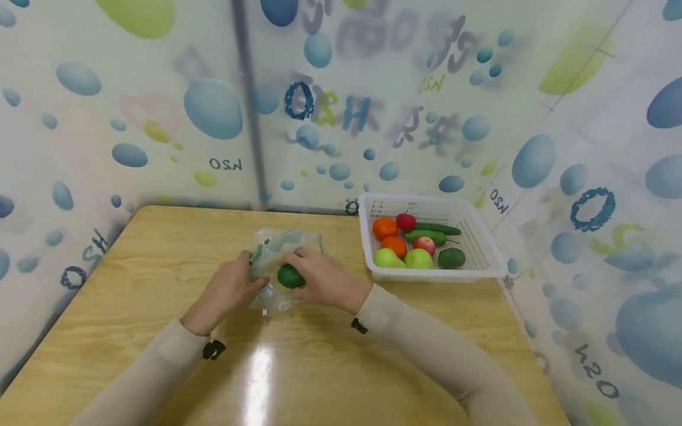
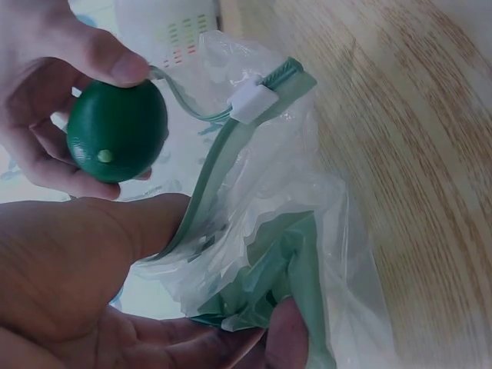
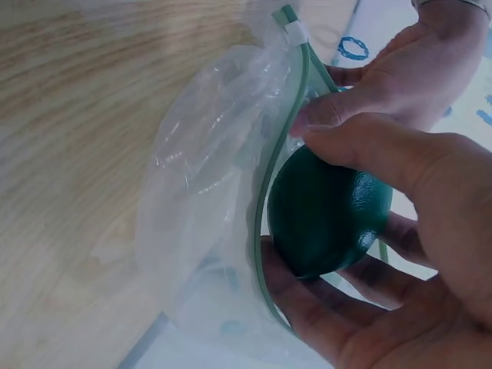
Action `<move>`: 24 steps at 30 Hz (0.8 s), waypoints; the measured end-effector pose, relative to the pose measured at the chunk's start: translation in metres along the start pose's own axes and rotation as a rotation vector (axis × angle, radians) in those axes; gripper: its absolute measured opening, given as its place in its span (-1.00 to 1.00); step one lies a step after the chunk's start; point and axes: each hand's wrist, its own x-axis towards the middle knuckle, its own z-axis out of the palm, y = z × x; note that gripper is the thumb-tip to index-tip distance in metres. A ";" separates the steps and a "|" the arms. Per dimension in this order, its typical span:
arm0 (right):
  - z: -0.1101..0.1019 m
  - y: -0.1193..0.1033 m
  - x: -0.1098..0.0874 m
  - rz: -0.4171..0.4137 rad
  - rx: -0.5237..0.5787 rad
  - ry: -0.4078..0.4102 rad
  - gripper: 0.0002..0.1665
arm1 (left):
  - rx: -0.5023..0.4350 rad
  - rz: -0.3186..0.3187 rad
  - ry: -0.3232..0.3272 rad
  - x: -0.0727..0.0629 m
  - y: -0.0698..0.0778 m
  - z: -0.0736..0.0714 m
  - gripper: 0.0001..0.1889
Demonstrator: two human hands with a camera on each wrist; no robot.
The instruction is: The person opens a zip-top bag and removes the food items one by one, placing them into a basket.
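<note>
A dark green avocado (image 2: 118,131) with a pale stem nub is gripped between the thumb and fingers of my right hand (image 1: 331,280). It is at the mouth of a clear zip bag (image 3: 201,161) with green edging and a white slider (image 2: 253,101). My left hand (image 1: 226,289) holds the bag by its edge, the thumb at the rim and fingers bent round the side. In the right wrist view the bag's mouth is parted, with the avocado beside the green rim and some right fingers at it. The bag's lower part lies over the wooden table (image 1: 160,260).
At the back right stands a white perforated basket (image 1: 490,260). In it are orange fruits (image 1: 393,245), green apples (image 1: 419,258), red fruits (image 1: 406,222), cucumbers (image 1: 437,228) and another dark green fruit (image 1: 452,258). Patterned walls (image 1: 319,148) border the table's back and sides.
</note>
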 end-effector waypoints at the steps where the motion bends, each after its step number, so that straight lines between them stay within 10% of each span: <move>1: -0.002 0.000 -0.001 0.002 0.008 0.002 -0.25 | 0.003 -0.001 0.001 0.000 0.000 0.000 -0.24; 24: -0.044 0.019 -0.029 0.058 0.051 0.148 -0.29 | 0.022 -0.045 0.027 0.004 -0.003 -0.001 -0.24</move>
